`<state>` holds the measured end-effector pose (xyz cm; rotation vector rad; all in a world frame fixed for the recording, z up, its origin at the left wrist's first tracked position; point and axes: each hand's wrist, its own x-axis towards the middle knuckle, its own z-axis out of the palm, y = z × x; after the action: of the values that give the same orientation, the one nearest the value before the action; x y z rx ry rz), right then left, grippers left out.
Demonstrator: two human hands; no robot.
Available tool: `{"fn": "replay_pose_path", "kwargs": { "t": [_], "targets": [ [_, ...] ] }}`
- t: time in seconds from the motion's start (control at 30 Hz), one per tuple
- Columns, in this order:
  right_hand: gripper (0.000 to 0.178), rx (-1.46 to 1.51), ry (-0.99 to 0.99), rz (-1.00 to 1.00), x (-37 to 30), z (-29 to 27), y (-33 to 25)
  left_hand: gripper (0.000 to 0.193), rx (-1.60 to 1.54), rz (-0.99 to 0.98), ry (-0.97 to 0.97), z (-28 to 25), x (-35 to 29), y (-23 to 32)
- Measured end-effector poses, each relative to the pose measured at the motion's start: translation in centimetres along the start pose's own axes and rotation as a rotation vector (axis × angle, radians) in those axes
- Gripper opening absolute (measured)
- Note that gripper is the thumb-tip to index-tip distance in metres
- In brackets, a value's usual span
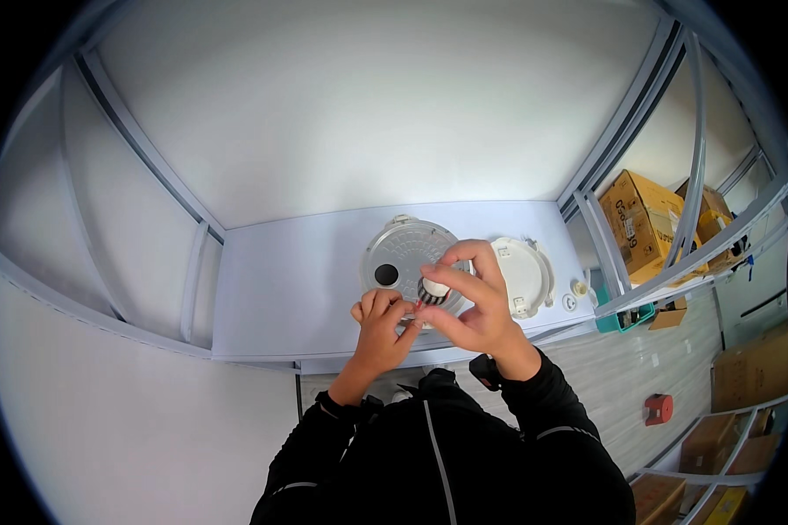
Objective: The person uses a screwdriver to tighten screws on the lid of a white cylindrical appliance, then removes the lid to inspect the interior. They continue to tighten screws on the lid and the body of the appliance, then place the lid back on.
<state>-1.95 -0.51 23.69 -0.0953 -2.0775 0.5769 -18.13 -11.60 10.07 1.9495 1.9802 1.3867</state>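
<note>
Between the thumb and fingers of my right hand (486, 311) is a small round knob-like part (434, 289), white on top with a dark ribbed side. It is held above the lower right of a round grey metal lid (411, 238) on the table. My left hand (382, 332) is just left of that part, at the lid's near edge. Its thumb and forefinger come together near a small red bit (418, 304); what they pinch, if anything, I cannot make out. A dark round piece (386, 276) is on the lid's left side. My hands hide the lid's near part.
Right of the metal lid is a white round plastic cover (523, 276). Two small round pieces, a yellowish one (579, 287) and a white ring (570, 303), are by the table's right end. Frame posts, cardboard boxes (643, 223) and a teal basket (626, 317) stand beyond.
</note>
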Motion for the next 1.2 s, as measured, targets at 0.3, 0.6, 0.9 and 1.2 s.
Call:
{"fn": "replay_pose_path", "kwargs": {
  "t": [0.3,0.6,0.9,1.2],
  "targets": [
    [0.046,0.015,0.059,0.022,-0.2,0.4,0.2,0.022,0.011,-0.001,-0.008,0.1,0.0,0.0],
    [0.042,0.025,0.077,-0.038,0.8,0.2,0.2,0.022,0.030,0.000,-0.011,-0.1,0.1,0.1],
    [0.041,0.138,0.080,0.041,1.1,0.1,0.0,0.022,0.031,0.005,0.001,-0.3,0.2,0.4],
    [0.043,0.185,0.052,0.043,0.8,0.2,0.3,0.022,0.036,0.016,0.003,-0.3,0.3,0.3]
  ]
}}
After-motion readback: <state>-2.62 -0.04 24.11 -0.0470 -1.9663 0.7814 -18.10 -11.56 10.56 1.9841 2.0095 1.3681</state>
